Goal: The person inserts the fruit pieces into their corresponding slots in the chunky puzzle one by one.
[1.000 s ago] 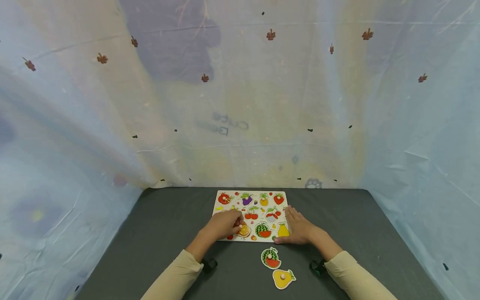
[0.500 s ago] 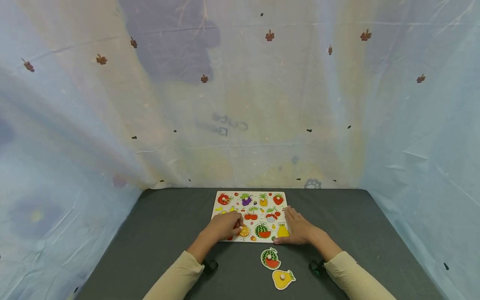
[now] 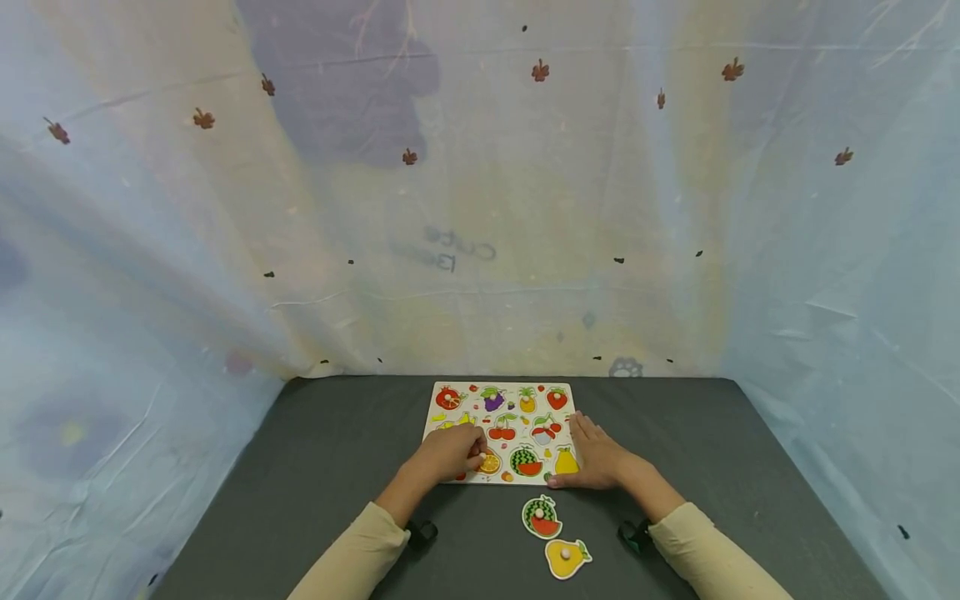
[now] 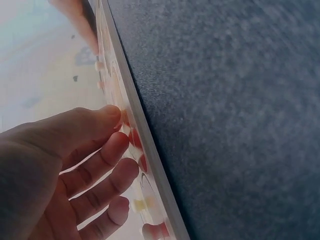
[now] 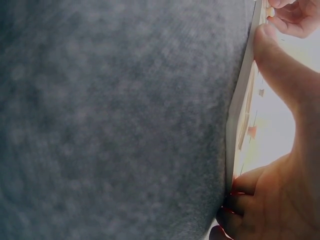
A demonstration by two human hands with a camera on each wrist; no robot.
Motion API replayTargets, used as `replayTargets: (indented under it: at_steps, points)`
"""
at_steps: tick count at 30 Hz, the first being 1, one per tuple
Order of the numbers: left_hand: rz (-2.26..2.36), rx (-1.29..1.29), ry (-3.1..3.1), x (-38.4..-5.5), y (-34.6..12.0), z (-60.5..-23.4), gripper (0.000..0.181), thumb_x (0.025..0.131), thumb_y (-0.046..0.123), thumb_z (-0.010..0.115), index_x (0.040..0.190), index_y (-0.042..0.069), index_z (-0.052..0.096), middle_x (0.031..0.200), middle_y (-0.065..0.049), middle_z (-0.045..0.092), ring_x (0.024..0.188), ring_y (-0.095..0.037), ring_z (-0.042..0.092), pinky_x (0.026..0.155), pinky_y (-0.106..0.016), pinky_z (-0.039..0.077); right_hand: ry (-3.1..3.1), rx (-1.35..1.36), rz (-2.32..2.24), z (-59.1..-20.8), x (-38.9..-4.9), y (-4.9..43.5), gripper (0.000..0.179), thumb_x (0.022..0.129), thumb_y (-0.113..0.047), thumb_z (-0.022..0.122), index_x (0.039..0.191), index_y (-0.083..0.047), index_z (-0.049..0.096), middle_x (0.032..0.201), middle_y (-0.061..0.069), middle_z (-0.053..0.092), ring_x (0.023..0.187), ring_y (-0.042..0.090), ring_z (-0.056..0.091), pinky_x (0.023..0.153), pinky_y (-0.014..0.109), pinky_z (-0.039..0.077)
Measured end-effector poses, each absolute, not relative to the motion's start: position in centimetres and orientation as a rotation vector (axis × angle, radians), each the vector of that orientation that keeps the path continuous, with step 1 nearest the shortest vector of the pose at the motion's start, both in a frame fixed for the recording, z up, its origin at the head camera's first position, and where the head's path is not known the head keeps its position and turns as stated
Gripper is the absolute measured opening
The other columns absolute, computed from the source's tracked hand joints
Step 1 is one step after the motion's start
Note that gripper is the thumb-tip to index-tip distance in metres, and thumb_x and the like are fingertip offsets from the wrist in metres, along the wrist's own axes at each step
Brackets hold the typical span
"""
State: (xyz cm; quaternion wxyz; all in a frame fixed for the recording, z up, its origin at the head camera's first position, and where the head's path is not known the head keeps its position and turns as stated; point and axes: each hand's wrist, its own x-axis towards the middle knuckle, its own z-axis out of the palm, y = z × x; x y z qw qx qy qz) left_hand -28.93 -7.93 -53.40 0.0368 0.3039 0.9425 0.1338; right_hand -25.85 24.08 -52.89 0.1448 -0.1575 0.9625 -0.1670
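Observation:
A white wooden fruit puzzle board [image 3: 515, 476] lies on the table with several knobbed fruit pieces in it. My left hand [image 3: 448, 450] is over its front left part, thumb and forefinger pinching the small knob of the orange piece [image 3: 491, 462]. In the left wrist view the other fingers [image 4: 107, 180] are spread loosely above the board. At the front right corner my right hand [image 3: 600, 456] rests against the board, thumb at the front edge and straight fingers along the right side. It partly covers the yellow pear-shaped spot [image 3: 566, 460].
A watermelon piece [image 3: 542, 517] and a yellow pear piece [image 3: 567, 558] lie loose on the dark grey table [image 3: 337, 467], in front of the board and between the forearms. A patterned curtain [image 3: 480, 208] hangs behind and along both sides.
The left hand has shifted very slightly at the orange piece. The right hand and the loose pieces have stayed where they were.

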Motion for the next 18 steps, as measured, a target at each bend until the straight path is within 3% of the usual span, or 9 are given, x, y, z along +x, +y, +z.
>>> replayTargets:
  at_steps: [5,13,18]
  points:
    - [0.390,0.923,2.908,-28.7,-7.9,-53.2,0.008,0.101,0.026,0.077,0.102,0.023,0.070,0.085,0.013,0.057,0.068,-0.002,0.051,0.063,-0.026,0.046,2.787,-0.471,-0.473,-53.8,-26.1,24.5,0.143,0.081,-0.086,0.070,0.168,0.009,0.009,0.176,0.031,0.008,0.164,0.045,0.011,0.131,0.060,0.015]
    - [0.322,0.994,2.959,-28.4,-7.6,-53.2,0.014,0.098,0.028,0.080,0.103,0.023,0.067,0.092,0.009,0.056,0.075,-0.006,0.050,0.067,-0.028,0.047,2.770,-0.493,-0.542,-53.0,-25.7,24.4,0.142,0.081,-0.081,0.076,0.165,0.014,0.013,0.173,0.037,0.010,0.162,0.051,0.013,0.129,0.064,0.014]
    - [0.335,1.033,2.966,-27.8,-7.0,-52.6,0.016,0.096,0.029,0.083,0.102,0.022,0.070,0.092,0.009,0.058,0.076,-0.005,0.052,0.069,-0.026,0.050,2.788,-0.481,-0.504,-53.7,-26.1,24.6,0.142,0.081,-0.084,0.073,0.167,0.010,0.010,0.175,0.032,0.008,0.164,0.046,0.011,0.131,0.060,0.014]
